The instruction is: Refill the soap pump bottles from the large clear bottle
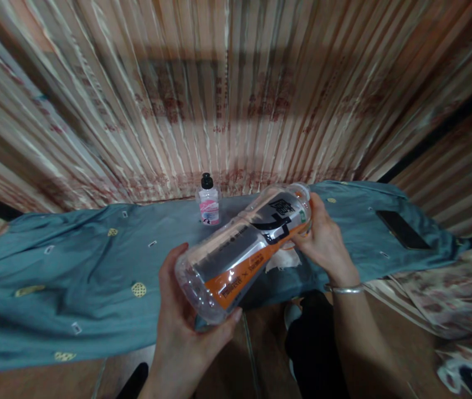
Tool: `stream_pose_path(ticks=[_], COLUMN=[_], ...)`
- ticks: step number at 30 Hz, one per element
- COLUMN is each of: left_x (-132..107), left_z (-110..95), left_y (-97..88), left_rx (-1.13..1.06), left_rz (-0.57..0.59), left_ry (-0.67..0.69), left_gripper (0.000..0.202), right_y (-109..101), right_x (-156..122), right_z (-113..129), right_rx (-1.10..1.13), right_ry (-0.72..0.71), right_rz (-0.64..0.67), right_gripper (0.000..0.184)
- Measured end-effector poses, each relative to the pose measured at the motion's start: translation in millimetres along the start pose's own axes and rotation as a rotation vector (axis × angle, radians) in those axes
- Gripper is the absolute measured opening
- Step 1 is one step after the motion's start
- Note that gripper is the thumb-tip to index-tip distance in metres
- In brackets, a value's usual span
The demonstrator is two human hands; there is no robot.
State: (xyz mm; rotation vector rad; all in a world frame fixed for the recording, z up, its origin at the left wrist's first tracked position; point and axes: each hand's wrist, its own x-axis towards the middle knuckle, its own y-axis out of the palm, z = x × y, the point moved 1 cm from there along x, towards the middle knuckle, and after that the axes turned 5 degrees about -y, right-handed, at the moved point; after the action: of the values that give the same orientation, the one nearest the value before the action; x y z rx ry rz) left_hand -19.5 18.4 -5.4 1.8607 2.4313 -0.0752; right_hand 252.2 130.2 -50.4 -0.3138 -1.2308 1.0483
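Observation:
Both hands hold a large clear plastic bottle (240, 252) with an orange and silver-grey label, tilted above the cloth. At its lower left end, my left hand (186, 316) grips the base, thumb below and fingers on the far side. My right hand (323, 238), with a silver bangle at the wrist, wraps round the other end; some of its fingers are hidden behind the bottle. Beyond the bottle stands a small clear squeeze bottle (209, 205) with a black cap and a pink label. A white tissue-like piece (283, 260) lies partly hidden under the large bottle.
A teal cloth (95, 260) with yellow patterns covers the narrow table. On its right part lies a dark flat phone-like object (402, 229). Patterned curtains (227, 100) hang close behind and at the sides. A white bundle (460, 371) sits low at the right.

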Motion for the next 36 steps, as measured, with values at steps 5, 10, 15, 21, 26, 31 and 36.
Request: stream_pose_path(ticks=[5, 10, 15, 21, 26, 31, 36], left_x=[2.7, 6.7, 6.5, 7.3, 5.5, 7.8, 1.4], left_z=[3.1, 6.8, 7.5, 7.8, 5.0, 6.5, 2.8], left_y=[-3.5, -7.3, -6.4, -7.7, -7.1, -8.7, -3.2], left_rx=[0.018, 0.058, 0.051, 0.072, 0.074, 0.082, 0.034], left_rz=[0.014, 0.087, 0.081, 0.067, 0.017, 0.066, 0.010], left_ry=[0.031, 0.084, 0.081, 0.114, 0.077, 0.100, 0.061], left_gripper=[0.093, 0.096, 0.095, 0.093, 0.095, 0.096, 0.092], right_y=[-0.6, -0.7, -0.6, -0.2, 0.1, -0.1, -0.5], right_x=[0.0, 0.1, 0.1, -0.1, -0.7, -0.7, 0.0], right_z=[0.7, -0.2, 0.1, 0.2, -0.5, -0.3, 0.5], right_rx=[-0.010, -0.018, -0.020, -0.007, -0.005, -0.010, -0.006], right_ry=[0.007, 0.003, 0.002, 0.001, -0.004, 0.006, 0.005], right_rz=[0.007, 0.001, 0.005, 0.007, 0.003, -0.004, 0.009], right_gripper=[0.086, 0.085, 0.085, 0.086, 0.085, 0.085, 0.083])
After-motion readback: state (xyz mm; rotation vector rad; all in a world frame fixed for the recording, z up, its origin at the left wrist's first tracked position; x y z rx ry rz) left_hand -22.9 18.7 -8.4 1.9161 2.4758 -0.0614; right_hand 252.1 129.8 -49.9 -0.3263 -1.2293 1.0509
